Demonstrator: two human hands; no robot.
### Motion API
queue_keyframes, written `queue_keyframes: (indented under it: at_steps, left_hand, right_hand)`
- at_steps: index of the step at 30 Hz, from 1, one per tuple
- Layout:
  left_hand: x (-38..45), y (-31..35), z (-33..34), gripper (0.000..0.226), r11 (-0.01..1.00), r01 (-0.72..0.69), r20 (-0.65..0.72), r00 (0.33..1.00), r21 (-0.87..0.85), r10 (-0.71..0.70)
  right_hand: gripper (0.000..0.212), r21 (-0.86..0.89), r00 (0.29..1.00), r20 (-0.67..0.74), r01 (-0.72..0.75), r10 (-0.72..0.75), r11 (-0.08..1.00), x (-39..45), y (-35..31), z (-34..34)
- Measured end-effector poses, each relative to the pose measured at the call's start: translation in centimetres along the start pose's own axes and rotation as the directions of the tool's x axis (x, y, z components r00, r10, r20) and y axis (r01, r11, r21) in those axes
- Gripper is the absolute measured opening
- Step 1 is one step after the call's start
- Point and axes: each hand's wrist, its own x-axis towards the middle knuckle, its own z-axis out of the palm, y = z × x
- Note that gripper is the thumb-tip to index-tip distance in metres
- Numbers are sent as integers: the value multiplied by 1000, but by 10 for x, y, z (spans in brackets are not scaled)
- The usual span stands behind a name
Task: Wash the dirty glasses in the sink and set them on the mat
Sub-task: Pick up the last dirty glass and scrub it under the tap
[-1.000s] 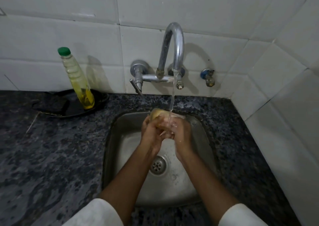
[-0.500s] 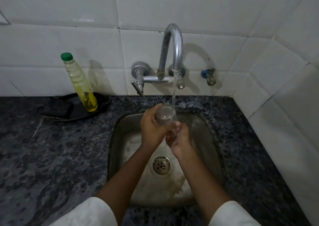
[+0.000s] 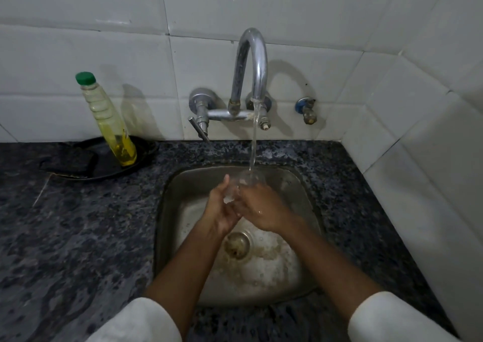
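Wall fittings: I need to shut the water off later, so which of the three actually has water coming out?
The tall curved spout; the small blue-collared tap is dry.

speckled granite counter (image 3: 78,237); black tray (image 3: 104,164), inset sink (image 3: 167,211)

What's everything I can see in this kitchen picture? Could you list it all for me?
glass: one, clear, held over the sink under the running water
tap: one, chrome, on the wall, water running
small valve: one, blue and brass, on the wall right of the tap
sink: one, steel, set in the counter
counter: one, dark speckled stone
bottle: one, clear with yellow liquid and green cap, standing on the black tray
black tray: one, back left of the counter
wall tiles: many, white
left hand: holds the glass
right hand: holds the glass
sleeves: two, white
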Motion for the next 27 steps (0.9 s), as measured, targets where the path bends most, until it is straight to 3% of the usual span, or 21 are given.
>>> queue_keyframes:
  at_steps: [1, 2, 4, 6, 7, 8, 9, 10, 11, 12, 13, 15, 16, 17, 18, 19, 20, 22, 23, 25, 27]
  left_hand:
    - [0, 6, 1, 39, 995, 24, -33, 999, 97, -21]
    - [-1, 10, 1, 36, 984, 44, -56, 998, 171, -35]
    - [-5, 12, 1, 38, 978, 42, -34, 999, 202, -36]
    - [-5, 7, 3, 38, 996, -13, 84, 996, 90, 6]
    - [-3, 4, 3, 36, 999, -40, 110, 993, 22, 37]
    - [-3, 4, 3, 35, 999, -48, 122, 991, -18, 50]
    - [-2, 7, 3, 38, 999, -41, 120, 992, -19, 43]
    - [1, 11, 1, 42, 1000, -18, 95, 995, 21, 16]
    - [3, 16, -1, 42, 994, 17, 54, 998, 109, -23]
    - [5, 18, -5, 43, 983, 60, 21, 998, 172, -65]
    - [5, 18, -9, 45, 975, 77, -2, 997, 207, -78]
    - [2, 12, -9, 46, 990, 33, 55, 998, 141, -41]
    - [1, 6, -5, 46, 998, 8, 104, 994, 57, -14]
    - [2, 0, -3, 45, 999, -13, 121, 993, -33, 17]
    - [4, -3, -2, 44, 996, -25, 128, 991, -89, 36]
    - [6, 0, 1, 44, 992, -41, 126, 991, -117, 56]
    - [8, 4, 2, 45, 994, -53, 129, 989, -98, 66]
    - [12, 16, 3, 50, 998, 18, 88, 996, 57, -23]
    - [12, 18, 3, 52, 991, 74, 26, 997, 109, -77]
    - [3, 14, 3, 57, 992, 94, 75, 992, 88, -101]
    - [0, 2, 5, 53, 998, 42, 183, 983, -47, -33]
  right_hand:
    - [23, -219, 992, 124, 62, -35, 974, -4, 6, -4]
    - [25, -332, 987, 153, 97, -48, 938, -8, 13, -8]
    - [26, -298, 997, 9, 72, -72, 952, -7, 8, -6]
    - [28, 190, 959, -255, -78, 126, 979, 5, -9, 3]
    - [29, 447, 917, -300, -110, 264, 888, 10, -16, 7]
    - [28, 534, 905, -302, -99, 299, 840, 12, -20, 10]
    - [24, 426, 935, -272, -96, 229, 900, 10, -20, 8]
    - [21, 203, 980, -164, -77, 111, 976, 7, -17, 6]
    - [21, -75, 1000, -6, -21, 21, 997, 3, -10, 4]
    - [22, -243, 993, 113, 42, -15, 969, -1, -3, -1]
    - [23, -296, 990, 140, 58, -17, 953, -2, 2, -3]
    - [23, -147, 999, -36, -14, 8, 989, 2, -7, 3]
    - [27, 92, 979, -174, -93, 108, 991, 6, -17, 5]
    - [31, 353, 937, -252, -143, 241, 925, 12, -26, 8]
    - [32, 486, 905, -283, -151, 319, 861, 17, -29, 12]
    - [31, 442, 911, -281, -155, 301, 883, 17, -27, 12]
    - [25, 241, 949, -238, -150, 208, 959, 14, -24, 9]
    - [18, -197, 999, -5, -37, 36, 980, 6, -11, -1]
    - [19, -288, 995, 96, 30, -2, 957, 3, -6, -8]
    - [21, -288, 997, 65, 49, -31, 956, 1, -9, -12]
    - [29, -68, 976, -208, -85, 69, 994, 7, -20, -7]
